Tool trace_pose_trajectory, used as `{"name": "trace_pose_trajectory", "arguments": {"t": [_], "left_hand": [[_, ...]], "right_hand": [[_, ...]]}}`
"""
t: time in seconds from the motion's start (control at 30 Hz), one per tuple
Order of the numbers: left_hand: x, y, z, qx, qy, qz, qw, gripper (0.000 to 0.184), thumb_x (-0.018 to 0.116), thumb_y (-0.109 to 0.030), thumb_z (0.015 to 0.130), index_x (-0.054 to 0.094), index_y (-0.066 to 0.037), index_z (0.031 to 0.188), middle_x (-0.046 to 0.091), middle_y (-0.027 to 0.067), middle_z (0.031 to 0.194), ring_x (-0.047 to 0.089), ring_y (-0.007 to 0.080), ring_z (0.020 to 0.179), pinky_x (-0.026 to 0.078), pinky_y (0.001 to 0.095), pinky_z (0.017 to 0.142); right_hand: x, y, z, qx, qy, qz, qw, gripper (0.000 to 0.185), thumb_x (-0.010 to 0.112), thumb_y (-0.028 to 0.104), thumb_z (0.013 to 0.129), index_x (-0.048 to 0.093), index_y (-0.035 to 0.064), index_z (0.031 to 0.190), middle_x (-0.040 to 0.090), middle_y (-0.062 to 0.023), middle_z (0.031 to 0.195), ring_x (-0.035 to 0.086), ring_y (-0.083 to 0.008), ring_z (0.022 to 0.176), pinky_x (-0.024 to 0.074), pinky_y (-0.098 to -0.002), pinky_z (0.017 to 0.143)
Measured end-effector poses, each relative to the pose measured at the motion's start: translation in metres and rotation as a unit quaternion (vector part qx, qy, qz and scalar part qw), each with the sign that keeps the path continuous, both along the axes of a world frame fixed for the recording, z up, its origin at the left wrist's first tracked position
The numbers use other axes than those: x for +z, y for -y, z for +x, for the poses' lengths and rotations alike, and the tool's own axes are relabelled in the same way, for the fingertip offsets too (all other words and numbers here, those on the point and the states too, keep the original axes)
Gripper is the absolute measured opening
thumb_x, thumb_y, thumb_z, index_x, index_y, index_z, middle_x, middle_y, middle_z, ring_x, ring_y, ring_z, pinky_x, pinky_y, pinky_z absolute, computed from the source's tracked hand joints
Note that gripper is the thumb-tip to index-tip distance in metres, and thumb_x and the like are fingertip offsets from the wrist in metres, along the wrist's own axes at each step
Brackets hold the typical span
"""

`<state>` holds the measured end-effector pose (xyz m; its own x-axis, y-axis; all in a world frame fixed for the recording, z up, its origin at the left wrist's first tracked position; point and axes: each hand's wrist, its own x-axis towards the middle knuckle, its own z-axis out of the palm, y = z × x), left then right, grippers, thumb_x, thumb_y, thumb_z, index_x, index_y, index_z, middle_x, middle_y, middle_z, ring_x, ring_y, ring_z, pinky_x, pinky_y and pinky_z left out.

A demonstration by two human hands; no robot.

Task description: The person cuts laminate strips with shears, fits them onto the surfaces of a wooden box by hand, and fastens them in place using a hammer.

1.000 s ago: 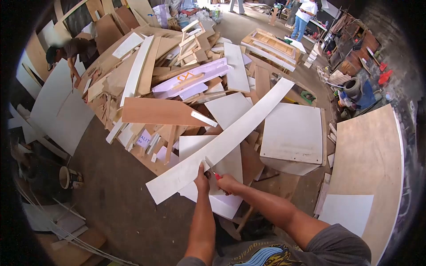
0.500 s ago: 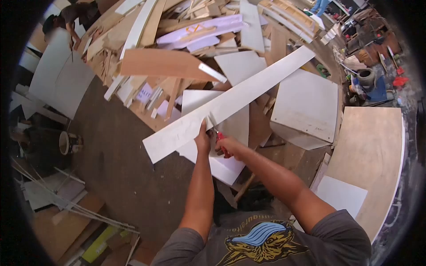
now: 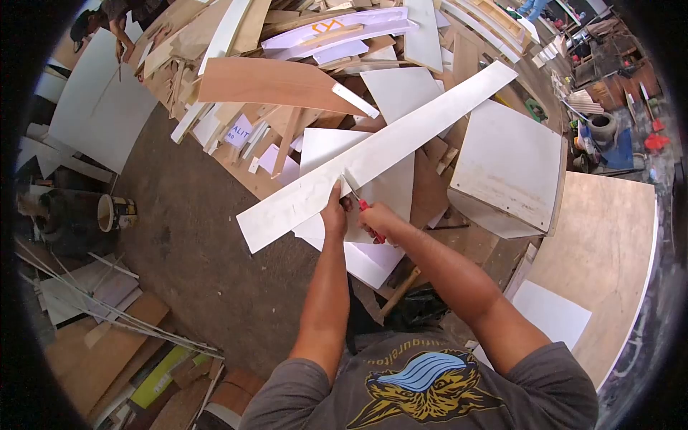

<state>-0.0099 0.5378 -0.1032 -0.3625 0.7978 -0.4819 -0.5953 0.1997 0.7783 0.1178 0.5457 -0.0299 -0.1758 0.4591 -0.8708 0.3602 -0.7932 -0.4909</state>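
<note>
While pinching the near edge of a long white strip [image 3: 390, 147] with the left hand [image 3: 335, 215], grips a red-handled tool [image 3: 363, 205] in the right hand [image 3: 383, 222], nearer the white box [image 3: 509, 161], against that strip, slanting lengthwise from left of the box past its far-left corner.

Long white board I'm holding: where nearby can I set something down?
Bare floor lies between the bucket and the wood pile. The white box, between the board and the plywood, looks bare on top. The pile is crowded.

Left of my grip [image 3: 337, 209], I saw specked brown floor [image 3: 215, 269] in soft light; far right and beyond, clutter [image 3: 600, 129].
</note>
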Motion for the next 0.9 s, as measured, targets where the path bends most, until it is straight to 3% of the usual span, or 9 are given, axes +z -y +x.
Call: {"name": "trace_pose_trajectory", "arguments": {"t": [0.1,0.2,0.3,0.43,0.6,0.8,0.9], "left_hand": [[-0.009,0.002,-0.002,-0.013,0.004,-0.024,1.0,0.033,0.074,-0.034,0.099,0.071,-0.007,0.119,0.066,0.0001,0.099,0.054,0.0111,0.071,0.044,0.0268,0.06],[-0.008,0.002,-0.004,-0.018,-0.001,-0.011,1.0,0.035,0.074,-0.034,0.099,0.071,-0.007,0.122,0.066,0.0008,0.101,0.057,0.0121,0.073,0.046,0.0272,0.062],[-0.002,0.0,0.003,0.018,-0.003,0.005,1.0,0.025,0.068,-0.032,0.104,0.068,-0.007,0.103,0.059,0.0008,0.071,0.052,0.0121,0.056,0.041,0.0291,0.051],[-0.002,-0.001,0.007,0.05,0.007,0.034,0.998,0.024,0.069,-0.031,0.104,0.068,-0.006,0.105,0.062,0.0024,0.075,0.055,0.013,0.058,0.042,0.0291,0.051],[0.012,-0.016,0.021,0.211,0.048,0.016,0.976,0.021,0.07,-0.024,0.103,0.067,-0.004,0.108,0.066,0.0047,0.082,0.059,0.0143,0.061,0.044,0.0282,0.049],[-0.001,-0.013,0.013,0.179,0.003,0.077,0.981,0.018,0.067,-0.02,0.104,0.064,-0.003,0.112,0.066,0.0055,0.082,0.058,0.0142,0.056,0.045,0.028,0.048],[-0.006,-0.011,0.005,0.132,0.015,0.082,0.988,0.019,0.067,-0.019,0.105,0.063,-0.003,0.113,0.066,0.0059,0.082,0.056,0.0142,0.053,0.045,0.0279,0.048]], "right_hand": [[-0.016,0.001,0.003,0.027,0.033,0.024,0.999,0.013,0.068,0.013,0.081,0.059,0.0049,0.076,0.052,-0.0047,0.063,0.048,-0.0186,0.05,0.0389,-0.0387,0.046],[-0.014,0.002,-0.001,0.017,0.053,0.038,0.998,0.011,0.068,0.01,0.078,0.058,0.0052,0.076,0.051,-0.0051,0.062,0.046,-0.0177,0.048,0.0363,-0.0378,0.044],[-0.018,0.001,-0.001,0.02,0.068,0.025,0.997,0.01,0.066,0.008,0.077,0.056,0.0056,0.076,0.05,-0.0051,0.062,0.045,-0.0166,0.047,0.0348,-0.0374,0.044],[-0.015,0.004,0.003,-0.029,0.019,0.02,0.999,0.011,0.066,0.008,0.078,0.056,0.0062,0.077,0.05,-0.0045,0.062,0.043,-0.0157,0.047,0.0329,-0.0374,0.043],[-0.025,-0.002,0.005,-0.008,0.011,0.008,1.0,0.009,0.065,0.009,0.079,0.057,0.0071,0.078,0.053,-0.0046,0.066,0.049,-0.0168,0.051,0.0368,-0.0373,0.046],[-0.011,-0.009,0.003,0.037,-0.02,-0.047,0.998,0.009,0.066,0.014,0.082,0.063,0.0059,0.087,0.064,-0.0076,0.077,0.063,-0.0213,0.066,0.0506,-0.0372,0.06],[-0.022,-0.02,0.008,0.066,-0.062,-0.074,0.993,0.013,0.067,0.016,0.082,0.065,0.0047,0.088,0.066,-0.009,0.079,0.065,-0.0225,0.069,0.0516,-0.0369,0.063]]}}
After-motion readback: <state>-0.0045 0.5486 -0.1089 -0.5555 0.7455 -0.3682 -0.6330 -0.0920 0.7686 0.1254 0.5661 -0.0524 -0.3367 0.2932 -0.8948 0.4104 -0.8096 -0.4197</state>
